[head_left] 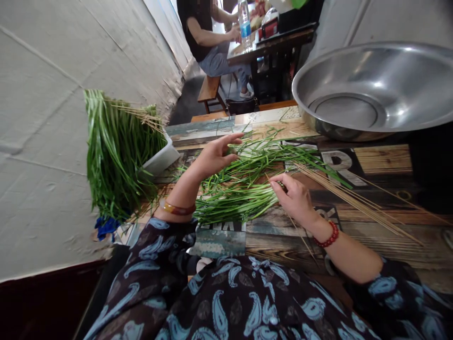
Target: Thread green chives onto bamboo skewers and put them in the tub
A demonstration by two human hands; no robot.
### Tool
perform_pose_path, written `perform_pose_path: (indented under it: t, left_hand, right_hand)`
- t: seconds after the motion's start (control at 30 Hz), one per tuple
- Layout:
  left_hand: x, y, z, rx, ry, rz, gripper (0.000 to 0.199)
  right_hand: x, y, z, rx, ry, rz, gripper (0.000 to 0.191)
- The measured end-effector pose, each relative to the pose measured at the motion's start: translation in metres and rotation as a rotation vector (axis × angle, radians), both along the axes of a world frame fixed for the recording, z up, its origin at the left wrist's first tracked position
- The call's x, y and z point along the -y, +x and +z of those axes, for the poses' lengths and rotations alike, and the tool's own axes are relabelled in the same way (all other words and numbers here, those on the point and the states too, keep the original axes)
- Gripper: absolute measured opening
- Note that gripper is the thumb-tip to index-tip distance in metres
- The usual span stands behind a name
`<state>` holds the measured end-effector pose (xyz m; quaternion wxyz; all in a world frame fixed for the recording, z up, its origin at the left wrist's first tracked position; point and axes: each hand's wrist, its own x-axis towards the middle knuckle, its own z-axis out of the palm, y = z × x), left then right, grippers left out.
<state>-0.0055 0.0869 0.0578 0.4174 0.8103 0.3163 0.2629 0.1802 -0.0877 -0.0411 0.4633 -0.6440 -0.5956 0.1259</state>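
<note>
Loose garlic chives [237, 204] lie spread across the table in front of me, pale stem ends toward the right. My left hand [217, 153] hovers over the back part of them with its fingers apart, holding nothing that I can see. At the stem ends, my right hand [292, 193] is closed around a thin bamboo skewer [304, 241], whose tip pokes out past the fingers. Whether that hand also grips any stems is hidden. Several more bamboo skewers [361, 204] lie on the table to its right.
A white plastic tub [161, 158] at the left, by the wall, is heaped with skewered chives [113, 146]. A big steel basin [385, 89] stands at the back right of the patterned wooden table [283, 248]. Beyond, a person [208, 42] sits at another table with a water bottle [245, 28].
</note>
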Motion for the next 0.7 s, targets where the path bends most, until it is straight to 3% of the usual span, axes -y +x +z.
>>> perform_pose_path:
  t: [0.1,0.3,0.4,0.47,0.57,0.63,0.7]
  left_hand:
    - [-0.011,0.003,-0.002,-0.011,-0.108,0.067,0.050]
    - [-0.014,0.011,0.011,0.250,-0.328,0.155,0.035]
    - [-0.021,0.009,0.000,0.205,-0.368,0.142,0.038]
    - [-0.029,0.002,-0.012,0.059,-0.292,0.164,0.046]
    - [-0.039,-0.018,-0.029,-0.184,0.038,0.261,0.055]
    - [-0.039,-0.034,-0.034,-0.290,0.254,0.316,0.049]
    - [-0.034,-0.050,-0.036,-0.368,0.350,0.312,0.035]
  right_hand:
    - [0.000,0.000,0.001,-0.001,0.014,0.000,0.018]
    - [0.000,0.001,0.000,0.003,0.035,0.016,0.017]
    - [0.000,0.001,-0.001,0.004,0.034,0.019,0.018]
    - [0.000,0.001,-0.001,0.006,0.036,0.014,0.018]
    - [0.001,0.002,-0.002,0.009,0.024,0.013,0.018]
    - [0.001,0.001,-0.002,0.009,0.002,0.015,0.019]
    - [0.002,0.001,-0.002,0.008,-0.018,0.010,0.020]
